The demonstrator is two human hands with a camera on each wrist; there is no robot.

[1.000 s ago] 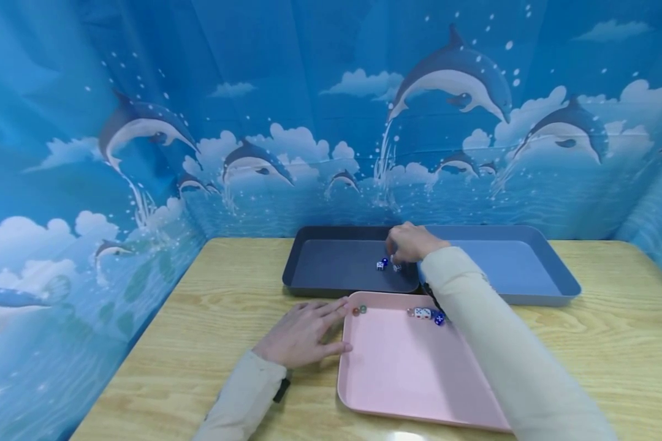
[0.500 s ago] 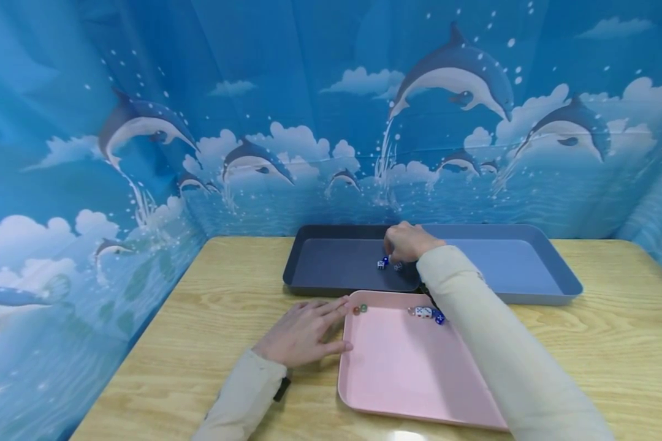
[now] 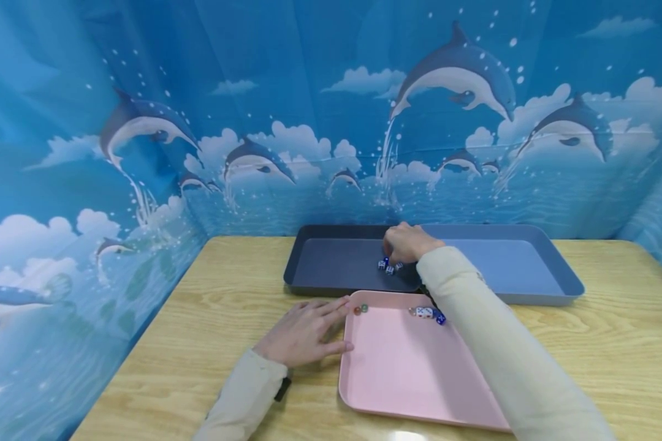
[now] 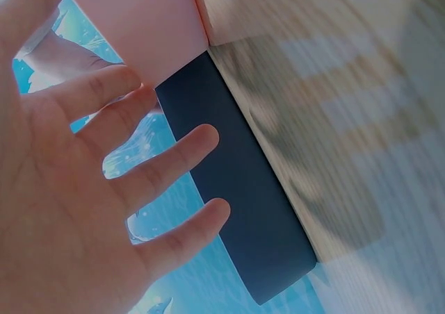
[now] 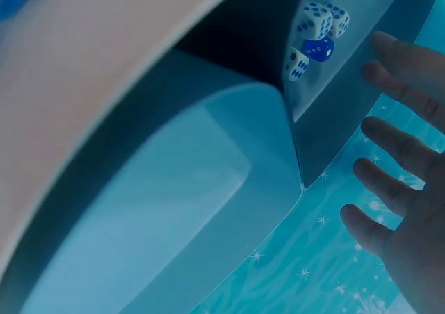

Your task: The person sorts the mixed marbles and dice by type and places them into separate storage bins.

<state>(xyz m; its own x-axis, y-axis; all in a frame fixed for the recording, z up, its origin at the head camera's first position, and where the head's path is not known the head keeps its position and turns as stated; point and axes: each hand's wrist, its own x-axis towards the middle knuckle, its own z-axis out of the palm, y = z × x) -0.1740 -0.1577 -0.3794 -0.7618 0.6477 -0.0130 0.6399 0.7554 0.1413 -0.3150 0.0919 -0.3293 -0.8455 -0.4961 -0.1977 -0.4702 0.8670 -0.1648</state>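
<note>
My right hand (image 3: 407,242) is over the right end of the dark tray (image 3: 331,288). In the right wrist view its fingers (image 5: 389,140) are spread, with nothing between them. Just below lie white dice with blue pips (image 5: 316,22) and a blue die (image 5: 318,49), clustered on the tray floor. My left hand (image 3: 303,331) rests at the left rim of the pink tray (image 3: 408,380), fingers extended and apart; its palm and fingers (image 4: 167,168) show in the left wrist view.
In the pink tray's far left corner sit an orange marble (image 3: 357,310) and a green marble (image 3: 364,308). White dice (image 3: 424,312) and a dark blue die (image 3: 441,319) lie along its far side. A blue-grey tray (image 3: 529,269) adjoins the dark one; a dolphin-print curtain (image 3: 309,122) hangs behind.
Another white die now shows in the dark tray beside the others, let go by my right hand. The right hand has barely moved, and the left hand stays in place.
</note>
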